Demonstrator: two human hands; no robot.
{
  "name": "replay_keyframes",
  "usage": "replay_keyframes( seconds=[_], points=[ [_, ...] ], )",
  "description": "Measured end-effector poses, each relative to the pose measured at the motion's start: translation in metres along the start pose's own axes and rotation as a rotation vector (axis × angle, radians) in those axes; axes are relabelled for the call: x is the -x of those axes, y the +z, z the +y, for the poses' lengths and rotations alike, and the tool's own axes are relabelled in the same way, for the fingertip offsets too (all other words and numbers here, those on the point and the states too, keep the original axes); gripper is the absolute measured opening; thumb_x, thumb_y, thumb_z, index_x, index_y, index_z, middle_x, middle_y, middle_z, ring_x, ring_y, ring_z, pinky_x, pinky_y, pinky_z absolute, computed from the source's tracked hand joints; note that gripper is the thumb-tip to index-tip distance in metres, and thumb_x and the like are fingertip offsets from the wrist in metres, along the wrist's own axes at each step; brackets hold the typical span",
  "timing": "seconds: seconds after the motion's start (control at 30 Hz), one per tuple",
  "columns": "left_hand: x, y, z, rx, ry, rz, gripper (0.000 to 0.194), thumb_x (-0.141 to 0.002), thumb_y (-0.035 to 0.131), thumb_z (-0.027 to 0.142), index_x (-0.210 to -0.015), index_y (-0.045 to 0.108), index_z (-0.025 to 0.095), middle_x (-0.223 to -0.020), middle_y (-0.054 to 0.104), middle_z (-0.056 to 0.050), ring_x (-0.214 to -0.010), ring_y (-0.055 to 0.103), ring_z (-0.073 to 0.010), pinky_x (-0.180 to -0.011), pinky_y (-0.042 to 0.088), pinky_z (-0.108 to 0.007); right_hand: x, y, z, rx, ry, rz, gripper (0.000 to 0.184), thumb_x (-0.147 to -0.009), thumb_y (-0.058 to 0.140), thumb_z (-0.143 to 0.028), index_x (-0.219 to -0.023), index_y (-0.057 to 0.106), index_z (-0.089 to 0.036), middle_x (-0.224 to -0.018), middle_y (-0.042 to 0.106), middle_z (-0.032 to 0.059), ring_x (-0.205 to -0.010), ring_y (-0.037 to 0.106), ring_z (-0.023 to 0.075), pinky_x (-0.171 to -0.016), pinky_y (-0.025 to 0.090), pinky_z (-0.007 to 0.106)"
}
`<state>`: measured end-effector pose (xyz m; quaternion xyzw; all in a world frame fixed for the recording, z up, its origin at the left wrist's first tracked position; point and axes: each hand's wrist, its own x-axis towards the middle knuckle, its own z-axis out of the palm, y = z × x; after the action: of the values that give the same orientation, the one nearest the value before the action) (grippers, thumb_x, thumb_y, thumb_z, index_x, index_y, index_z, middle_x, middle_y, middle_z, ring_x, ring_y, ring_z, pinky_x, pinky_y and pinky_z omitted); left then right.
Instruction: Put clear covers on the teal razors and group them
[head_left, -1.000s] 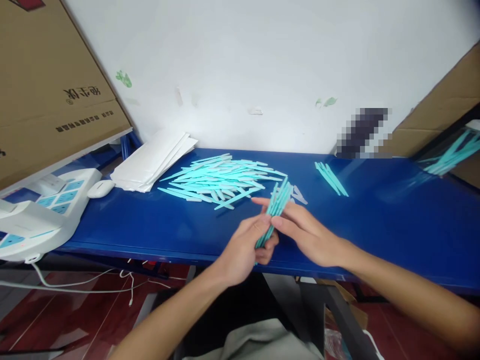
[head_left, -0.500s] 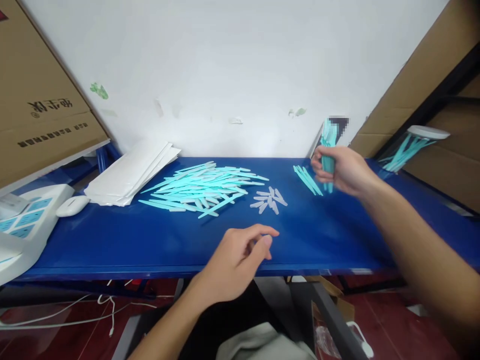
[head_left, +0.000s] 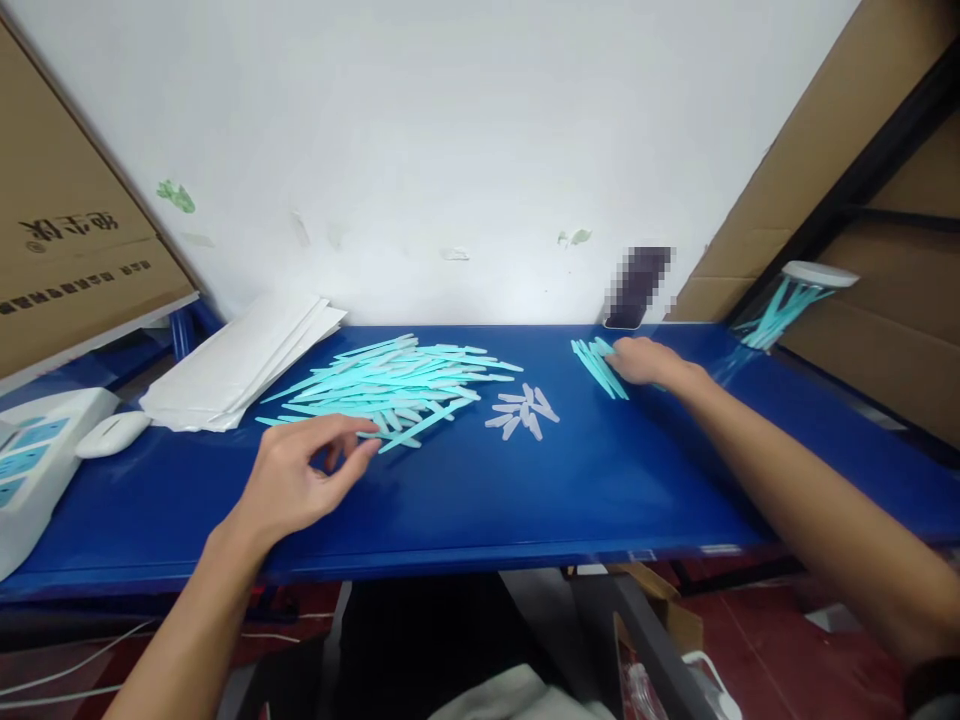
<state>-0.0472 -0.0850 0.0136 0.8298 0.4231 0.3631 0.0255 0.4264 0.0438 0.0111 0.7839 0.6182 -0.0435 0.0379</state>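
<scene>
A loose pile of slim teal sticks [head_left: 405,380] with pale ends lies left of centre on the blue table. My left hand [head_left: 300,475] is at its near edge, thumb and forefinger slightly apart around the pale end of one stick. Farther right, my right hand [head_left: 641,362] is low over the table, closed on a bundle of teal sticks. Most of that bundle is hidden under the hand, with only bits of teal showing beside it. Against its left side lies a small group of teal sticks [head_left: 598,370]. Between the hands are several small translucent pieces [head_left: 525,410].
White paper envelopes [head_left: 232,370] are stacked at the left, near a white mouse-shaped object [head_left: 112,434] and a white device with blue panels [head_left: 37,455]. A blurred-out phone-like panel [head_left: 637,285] leans on the wall. A clear white-rimmed container [head_left: 821,274] holds teal sticks at right.
My right hand carried the bundle from in front of me to the right, raised it, then lowered it beside the small group. My left hand let go and moved left to the pile.
</scene>
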Motion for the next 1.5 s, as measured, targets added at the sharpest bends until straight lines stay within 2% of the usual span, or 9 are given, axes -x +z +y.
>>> replay_keyframes(
  seconds=[0.13,0.33,0.5,0.6,0.7,0.83,1.07,1.2,1.5],
  points=[
    [0.005,-0.011,-0.025,-0.243,-0.161,-0.142,0.033,-0.099,0.050,0.045,-0.108,0.073,0.023,-0.102,0.071,-0.004,-0.066,0.062,-0.0155,-0.064,0.048,-0.029,0.001,-0.001,-0.002,0.017,-0.029,0.025,0.045,-0.096,0.045,-0.040,-0.106,0.073,-0.006,-0.117,0.068,0.0270,-0.104,0.068,0.0350,-0.083,0.051,0.040],
    [0.018,-0.028,-0.059,-0.350,-0.191,-0.250,0.047,-0.101,0.039,0.052,-0.125,0.067,0.025,-0.127,0.059,-0.012,-0.120,0.056,-0.0328,-0.101,0.045,-0.047,0.014,-0.001,-0.002,-0.014,-0.009,0.112,0.054,-0.099,0.032,-0.043,-0.107,0.073,-0.008,-0.115,0.068,0.0275,-0.100,0.067,0.0350,-0.077,0.045,0.039],
    [0.022,-0.027,-0.056,-0.260,-0.248,-0.401,0.047,-0.102,0.039,0.055,-0.132,0.061,0.027,-0.130,0.058,-0.009,-0.122,0.053,-0.0304,-0.105,0.043,-0.046,0.032,-0.012,-0.006,-0.064,0.039,0.272,0.056,-0.099,0.028,-0.040,-0.107,0.072,-0.006,-0.114,0.065,0.0339,-0.094,0.064,0.0346,-0.070,0.034,0.040],
    [0.019,-0.026,-0.047,-0.209,-0.287,-0.428,0.046,-0.102,0.039,0.056,-0.129,0.063,0.027,-0.126,0.060,-0.009,-0.117,0.057,-0.0284,-0.100,0.046,-0.042,0.042,-0.017,-0.011,-0.100,0.006,0.373,0.048,-0.096,0.031,-0.034,-0.091,0.071,-0.009,-0.099,0.069,0.0294,-0.085,0.061,0.0298,-0.071,0.029,0.040],
    [0.017,-0.027,-0.037,-0.147,-0.316,-0.433,0.044,-0.100,0.044,0.058,-0.122,0.067,0.028,-0.121,0.063,-0.007,-0.103,0.062,-0.0253,-0.090,0.050,-0.037,0.050,-0.015,-0.024,-0.136,-0.120,0.434,0.043,-0.097,0.032,-0.034,-0.073,0.063,-0.016,-0.075,0.067,0.0154,-0.072,0.056,0.0213,-0.074,0.029,0.038],
    [0.019,-0.021,-0.021,-0.013,-0.324,-0.427,0.037,-0.099,0.051,0.055,-0.123,0.066,0.030,-0.115,0.066,-0.004,-0.090,0.063,-0.0202,-0.076,0.052,-0.030,0.064,-0.003,-0.056,-0.230,-0.427,0.440,0.045,-0.100,0.033,-0.041,-0.073,0.061,-0.019,-0.065,0.063,0.0051,-0.058,0.051,0.0162,-0.066,0.032,0.030],
    [0.025,-0.018,-0.023,-0.164,-0.189,-0.278,0.038,-0.098,0.053,0.052,-0.127,0.064,0.030,-0.131,0.054,-0.008,-0.116,0.056,-0.0280,-0.096,0.049,-0.040,0.111,-0.001,-0.116,-0.190,-0.763,0.472,0.036,-0.088,0.059,-0.050,-0.097,0.073,-0.018,-0.077,0.070,0.0035,-0.066,0.061,0.0174,-0.058,0.031,0.027],
    [0.021,-0.027,-0.037,-0.176,-0.253,-0.421,0.047,-0.100,0.045,0.058,-0.137,0.059,0.032,-0.128,0.050,-0.009,-0.098,0.060,-0.0239,-0.087,0.051,-0.039,0.125,-0.002,-0.142,0.005,-1.047,0.348,0.033,-0.100,0.047,-0.034,-0.122,0.068,-0.021,-0.101,0.072,0.0064,-0.075,0.064,0.0162,-0.058,0.029,0.027],
    [0.006,-0.026,-0.037,-0.038,-0.236,-0.538,0.047,-0.101,0.043,0.054,-0.135,0.062,0.027,-0.097,0.059,-0.006,-0.081,0.059,-0.0199,-0.073,0.046,-0.029,0.106,0.003,-0.188,0.261,-1.130,0.369,0.032,-0.105,0.038,-0.029,-0.098,0.067,-0.017,-0.098,0.067,0.0079,-0.065,0.055,0.0122,-0.053,0.014,0.032]
  ],
)
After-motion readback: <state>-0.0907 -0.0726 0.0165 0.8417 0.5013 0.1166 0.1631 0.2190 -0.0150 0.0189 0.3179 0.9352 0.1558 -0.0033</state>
